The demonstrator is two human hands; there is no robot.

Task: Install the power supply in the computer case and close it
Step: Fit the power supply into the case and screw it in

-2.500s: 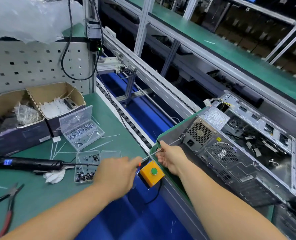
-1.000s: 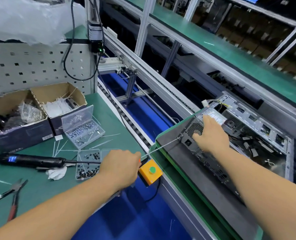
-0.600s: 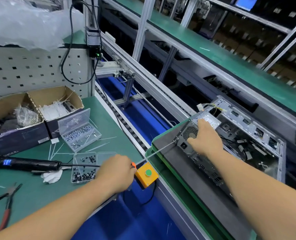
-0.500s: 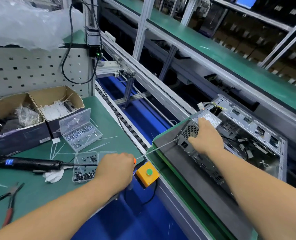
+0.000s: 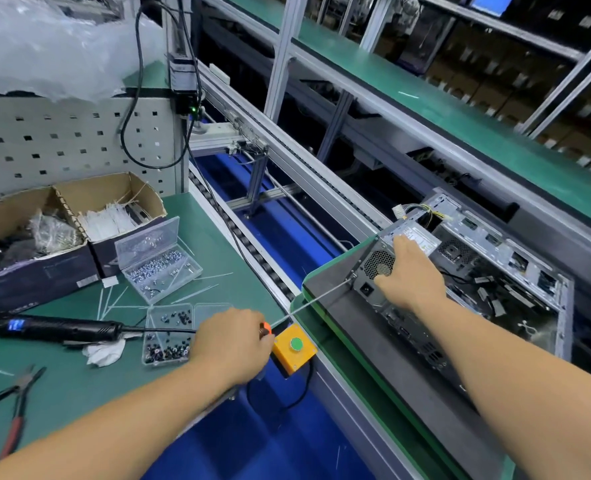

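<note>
PSU (image 5: 373, 271) at case (image 5: 529, 271) rear edge, screwdriver (image 5: 315, 299) tip touching

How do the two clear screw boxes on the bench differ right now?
The farther screw box has its hinged lid standing open and holds silvery screws. The nearer screw box lies flat with no raised lid in sight and holds darker screws; the electric screwdriver has its bit across it. Both are clear plastic, resting on the green bench.

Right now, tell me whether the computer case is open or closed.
Open. The computer case lies on its side with no side panel on it, so cables and drive bays show inside.
</note>
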